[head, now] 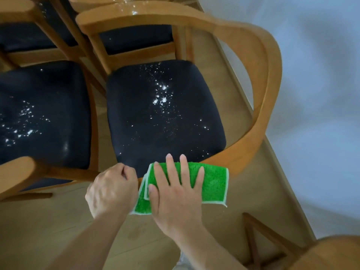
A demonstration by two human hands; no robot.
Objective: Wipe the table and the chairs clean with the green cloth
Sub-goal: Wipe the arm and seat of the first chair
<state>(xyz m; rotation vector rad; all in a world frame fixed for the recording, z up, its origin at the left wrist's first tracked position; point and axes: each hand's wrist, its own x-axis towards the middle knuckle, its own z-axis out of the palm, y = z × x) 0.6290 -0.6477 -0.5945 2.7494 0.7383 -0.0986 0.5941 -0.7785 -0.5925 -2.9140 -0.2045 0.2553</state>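
— Where's the cloth (210,184)?

— Folded, at the near edge of the chair (259,78) seat, under the right hand (175,193). Those fingers (183,168) lie straight and spread flat on top, tips reaching just past the far edge.

— And the left hand (112,190)?

— Curled, fist-like, at the cloth's left end. Whether it pinches the fabric, I cannot tell.

— The seat?

— Dark, with white crumbs (161,94) scattered on it, well beyond the fingers.

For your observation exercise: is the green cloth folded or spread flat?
Folded: the green cloth shows stacked white-trimmed edges at its left, under the right hand.
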